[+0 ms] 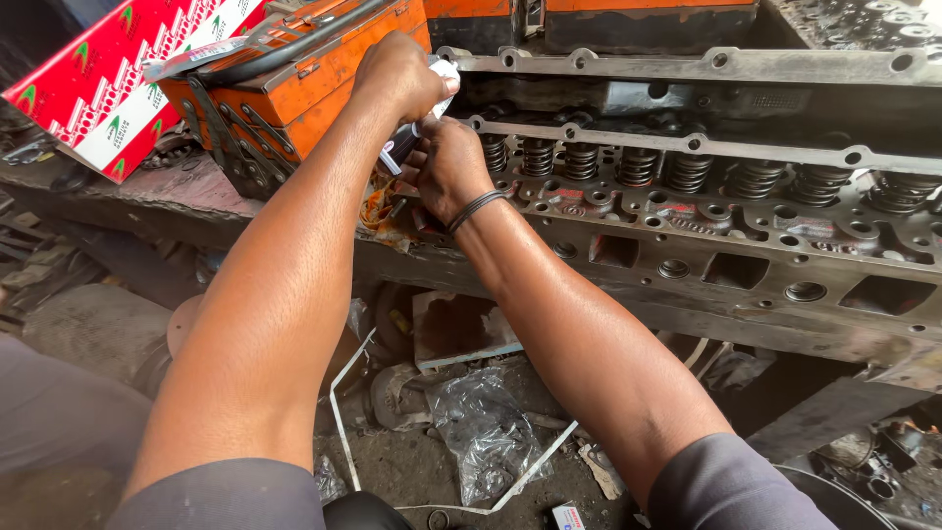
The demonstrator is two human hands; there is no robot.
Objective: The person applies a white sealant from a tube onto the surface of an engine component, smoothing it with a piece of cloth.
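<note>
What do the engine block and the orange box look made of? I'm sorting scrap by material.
Engine block: apparently cast metal, dull grey and oil-stained, with machined holes and steel-looking coil springs. Orange box: probably painted sheet metal, judging by chipped paint and metal latches.

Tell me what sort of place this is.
Most likely an engine repair workshop. A long metal cylinder head with a row of valve springs lies on a grimy bench, an orange metal toolbox stands beside it, and scrap and plastic litter the dirty floor.

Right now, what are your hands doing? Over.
Left hand and right hand both grip a small tube. Cylinder head beside. Nothing blocking.
</note>
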